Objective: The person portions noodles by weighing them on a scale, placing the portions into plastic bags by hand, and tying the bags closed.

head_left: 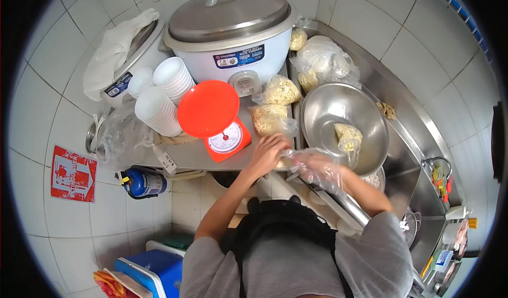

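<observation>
My left hand (271, 151) is closed, its fingers at the edge of a clear plastic bag (329, 177) in front of the counter. The same bag covers much of my right hand (316, 164), which shows blurred through the film and seems closed on it. Just beyond my left hand lies a tied bag of pale yellow shredded food (269, 119), with a similar food bag (281, 90) behind it. A large steel bowl (323, 107) stands to the right, holding another small bag of the yellow food (348, 139).
An orange kitchen scale (209, 105) stands left of my hands, beside stacked white bowls (157, 110). Behind are a big rice cooker (227, 54) and another cloth-covered cooker (135, 60). A large white plastic bag (328, 57) sits behind the bowl. A steel sink (397, 192) is at right.
</observation>
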Demonstrator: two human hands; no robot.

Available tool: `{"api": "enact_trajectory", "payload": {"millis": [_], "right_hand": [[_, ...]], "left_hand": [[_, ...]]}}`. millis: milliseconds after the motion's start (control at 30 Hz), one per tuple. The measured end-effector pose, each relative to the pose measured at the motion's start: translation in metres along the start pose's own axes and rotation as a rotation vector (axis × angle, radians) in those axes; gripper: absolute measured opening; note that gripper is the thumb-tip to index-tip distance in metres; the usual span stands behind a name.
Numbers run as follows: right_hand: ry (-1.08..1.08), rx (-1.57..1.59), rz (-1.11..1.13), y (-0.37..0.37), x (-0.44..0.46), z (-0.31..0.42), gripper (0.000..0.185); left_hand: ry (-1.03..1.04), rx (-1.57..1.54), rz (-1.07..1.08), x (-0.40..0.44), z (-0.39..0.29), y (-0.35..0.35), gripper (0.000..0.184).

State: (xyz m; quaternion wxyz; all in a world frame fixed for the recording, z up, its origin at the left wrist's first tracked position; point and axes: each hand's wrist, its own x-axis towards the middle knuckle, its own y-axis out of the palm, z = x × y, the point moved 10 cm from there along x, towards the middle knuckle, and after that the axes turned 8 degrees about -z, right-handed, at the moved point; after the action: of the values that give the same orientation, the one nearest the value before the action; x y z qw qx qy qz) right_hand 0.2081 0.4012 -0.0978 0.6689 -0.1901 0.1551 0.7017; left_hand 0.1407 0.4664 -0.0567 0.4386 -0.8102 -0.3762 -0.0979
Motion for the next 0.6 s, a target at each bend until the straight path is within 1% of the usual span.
{"api": "enact_trajectory", "payload": {"millis": [67,100,200,233,333,367,400,467,533,567,600], "right_hand": [[0.254,0.749,0.065,0.002,-0.004,-0.025,0.035],[0.241,0.805,0.15,0.005,-0.008,-0.022,0.035],[0.215,1.056,0.127,-0.003,-0.02,-0.001,0.035],[0.167,1.143,0.071,-0.008,-0.024,0.006,0.032],[-0.006,1.128,-0.032,-0.024,-0.052,0.035,0.036],[-0.176,1.144,0.217,-0.017,-0.068,0.048,0.027],[-0.277,1.036,0.214,-0.001,-0.094,0.067,0.028],[-0.377,1.058,0.475,0.053,-0.136,0.097,0.027],[-0.38,0.988,0.712,0.092,-0.14,0.11,0.025],[-0.384,0.909,0.764,0.1,-0.126,0.113,0.024],[-0.401,0.793,0.769,0.097,-0.103,0.117,0.024]], "left_hand": [[0.118,-0.103,0.036,0.0,-0.014,-0.003,0.024],[0.092,-0.149,0.061,0.008,-0.025,-0.012,0.019],[0.048,-0.109,0.209,0.037,-0.051,-0.026,0.017],[0.16,-0.069,0.175,0.048,-0.067,-0.031,0.02],[0.105,0.025,0.246,0.068,-0.098,-0.036,0.019],[0.177,-0.003,0.095,0.073,-0.118,-0.054,0.014],[0.193,-0.074,0.03,0.072,-0.133,-0.068,0.014],[0.23,-0.215,-0.088,0.058,-0.166,-0.097,0.013],[0.29,-0.337,-0.127,0.039,-0.19,-0.128,0.012],[0.276,-0.438,-0.079,0.031,-0.185,-0.132,0.015],[0.226,-0.455,-0.025,0.027,-0.171,-0.129,0.012]]}}
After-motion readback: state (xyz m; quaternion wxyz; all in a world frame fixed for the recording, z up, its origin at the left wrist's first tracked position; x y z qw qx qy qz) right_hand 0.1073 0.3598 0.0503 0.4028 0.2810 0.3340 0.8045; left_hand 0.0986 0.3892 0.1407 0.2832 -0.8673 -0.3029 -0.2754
